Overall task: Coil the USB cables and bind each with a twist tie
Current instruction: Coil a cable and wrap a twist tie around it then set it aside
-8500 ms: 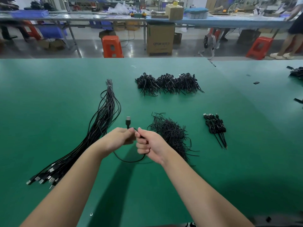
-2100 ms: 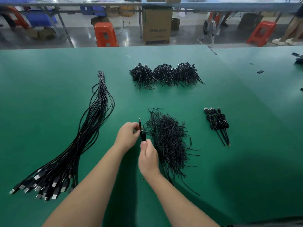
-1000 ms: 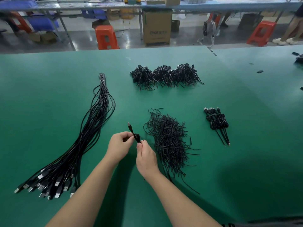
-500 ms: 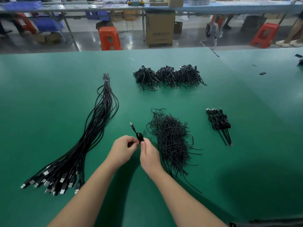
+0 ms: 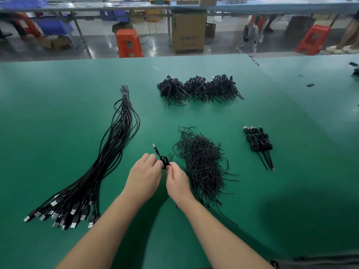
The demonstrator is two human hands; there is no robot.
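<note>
Two hands: both meet low in the middle of the green table (image 5: pixel 58 133), thumbs and fingertips nearly touching each other.
Left hand (image 5: pixel 143 177): fingers curled round the lower part of a small coiled cable (image 5: pixel 164 160), gripping it from the left.
Right hand (image 5: pixel 177 183): fingertips pinch the same coil from the right, at the spot where a thin twist tie (image 5: pixel 171 157) sticks up (the tie is too fine to tell how far it is wound).
Coiled cable: held just above the table between the two hands, its USB plug (image 5: pixel 154 146) pointing up and away to the left.
Loose ties (image 5: pixel 202 166): a tangled black heap lying just right of the hands, a few strands trailing toward the near edge.
Uncoiled cables (image 5: pixel 108 158): a long black bundle to the left of the hands, plugs fanned out at the near end, the far end gathered tight by a pale band (image 5: pixel 125 93).
Finished coils (image 5: pixel 259 143): a small group lying to the right, well apart from the hands, plugs at the far end and thin tails pointing nearer.
Far heap (image 5: pixel 198 89): three dark clumps in a row beyond the loose ties (cables or ties, cannot tell).
Beyond the table: orange stools (image 5: pixel 128 42) and a cardboard box (image 5: pixel 188 32) on a grey floor.
</note>
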